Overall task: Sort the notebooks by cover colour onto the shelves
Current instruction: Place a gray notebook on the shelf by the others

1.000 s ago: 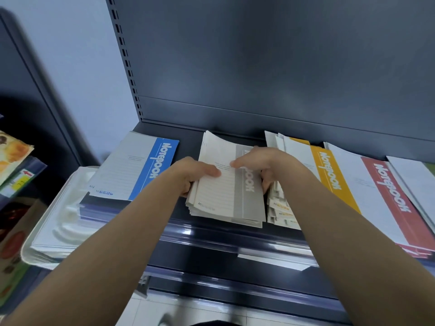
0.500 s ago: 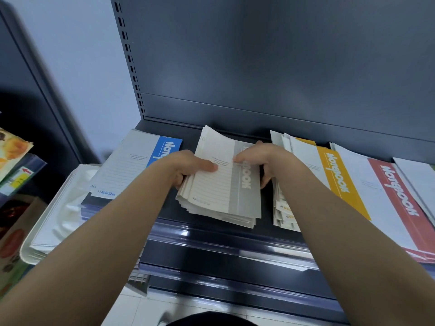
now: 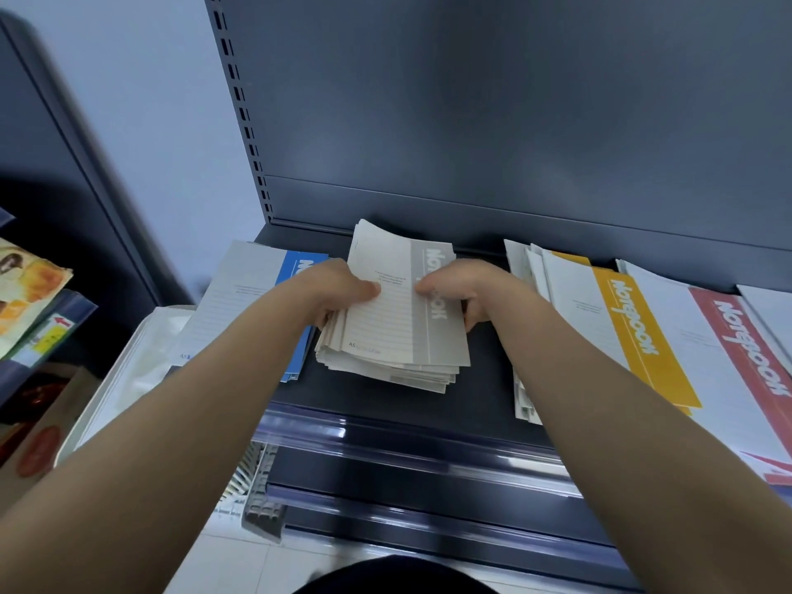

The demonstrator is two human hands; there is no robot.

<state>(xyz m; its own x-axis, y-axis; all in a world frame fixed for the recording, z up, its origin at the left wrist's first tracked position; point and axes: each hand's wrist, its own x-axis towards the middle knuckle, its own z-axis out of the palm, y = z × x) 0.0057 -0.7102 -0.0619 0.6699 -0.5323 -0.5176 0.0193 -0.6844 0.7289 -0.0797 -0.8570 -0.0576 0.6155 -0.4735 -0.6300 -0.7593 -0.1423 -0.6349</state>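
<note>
Grey notebook stack point(image 3: 394, 336) on shelf point(image 3: 484, 388), between both gripping hands.

This is a shop's stationery aisle: a dark metal shelf point(image 3: 488, 379) with a slotted upright point(image 3: 244, 122) beyond the left grip point(image 3: 343, 291), a clear price strip point(image 3: 385, 435) nearer than it, and matching notebook piles, the grey pile point(image 3: 385, 332) between it and the right grip point(image 3: 458, 289), blue pile point(image 3: 240, 302) leftward, yellow pile point(image 3: 634, 332) and red pile point(image 3: 745, 353) rightward.

L hand point(image 3: 338, 291), R hand point(image 3: 469, 289) — bare; forearms point(image 3: 205, 405) bare to frame edge. Dark garment point(image 3: 398, 577) at bottom — type unclear.
</note>
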